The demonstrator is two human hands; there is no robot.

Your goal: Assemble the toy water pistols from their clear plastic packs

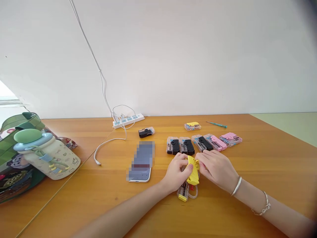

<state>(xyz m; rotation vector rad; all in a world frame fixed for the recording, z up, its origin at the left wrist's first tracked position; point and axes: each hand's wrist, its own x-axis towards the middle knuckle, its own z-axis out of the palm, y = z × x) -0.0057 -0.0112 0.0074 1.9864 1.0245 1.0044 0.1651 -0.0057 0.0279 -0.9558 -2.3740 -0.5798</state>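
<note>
In the head view my left hand (177, 172) is closed round a yellow plastic casing (193, 173), its thumb lying on the front. My right hand (218, 168) has its fingers bent against the upper right edge of this casing, at a small round yellow part (197, 163). What the right fingertips grip, if anything, is partly hidden. Below the casing shows a clear plastic body (183, 191) with dark lettering and a yellow end, and a bent clear tube (196, 192) beside it. Whether these are joined to the casing I cannot tell.
Behind my hands lie several packed units, among them black ones (173, 146), pink ones (217, 142) and a yellow one (192, 126). A teal screwdriver (218, 124) lies farther back. Leftward are a phone (141, 162), a power strip (128, 120), a white cable (109, 141) and a bottle (54, 155).
</note>
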